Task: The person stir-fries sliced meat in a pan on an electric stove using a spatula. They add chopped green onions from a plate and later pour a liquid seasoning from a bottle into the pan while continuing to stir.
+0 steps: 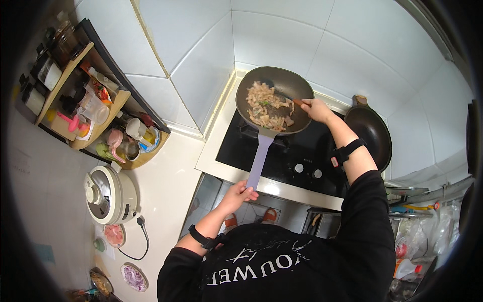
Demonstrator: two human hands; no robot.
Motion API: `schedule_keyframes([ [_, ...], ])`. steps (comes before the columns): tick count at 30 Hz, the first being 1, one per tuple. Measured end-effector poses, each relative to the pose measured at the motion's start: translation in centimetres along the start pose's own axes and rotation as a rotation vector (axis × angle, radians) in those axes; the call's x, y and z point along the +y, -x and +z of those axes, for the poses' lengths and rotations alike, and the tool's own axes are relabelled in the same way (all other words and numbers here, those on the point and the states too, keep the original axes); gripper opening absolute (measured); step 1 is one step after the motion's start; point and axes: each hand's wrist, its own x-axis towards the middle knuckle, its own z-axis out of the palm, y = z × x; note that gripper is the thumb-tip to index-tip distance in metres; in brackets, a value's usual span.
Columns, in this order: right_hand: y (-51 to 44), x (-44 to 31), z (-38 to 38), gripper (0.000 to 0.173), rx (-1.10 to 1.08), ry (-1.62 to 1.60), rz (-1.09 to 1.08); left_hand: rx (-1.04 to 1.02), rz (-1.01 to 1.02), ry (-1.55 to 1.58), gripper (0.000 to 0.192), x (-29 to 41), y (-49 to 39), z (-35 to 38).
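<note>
A dark frying pan (298, 85) with a lilac handle sits over the left side of a black glass gas hob (241, 151). My left hand (238, 195) grips the end of that handle. Sliced meat (266, 105) with a few green bits lies in the pan, mostly toward its left and middle. In my right hand (317, 110) is a spatula with a reddish-brown handle (299, 102), reaching into the pan from the right. The spatula's blade is hard to make out among the meat.
A second dark pan (368, 132) stands at the hob's right. On the left counter are a cream electric cooker (113, 196) with its plug and cord (147, 238), a plate of raw meat (114, 235) and a plate of sliced purple onion (134, 277). A corner shelf (124, 99) holds jars and bottles.
</note>
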Motion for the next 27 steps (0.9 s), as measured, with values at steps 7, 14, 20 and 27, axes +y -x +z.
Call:
schedule_keyframes([
  [7, 12.0, -5.8, -5.6, 0.033, 0.115, 0.411, -0.35, -0.002, -0.009, -0.011, 0.025, 0.1, -0.1, 0.0],
  [14, 14.7, -8.4, -6.2, 0.029, 0.048, 0.702, -0.294, 0.01, 0.005, -0.013, 0.025, 0.1, 0.0, 0.1],
  [20, 4.4, -3.8, -0.2, 0.042, 0.33, 0.686, -0.173, 0.023, -0.022, -0.003, 0.025, 0.3, 0.1, 0.4],
  [27, 7.1, -1.2, 0.0, 0.046, 0.112, 0.572, -0.159, 0.043, -0.024, -0.024, 0.029, 0.6, 0.3, 0.5],
])
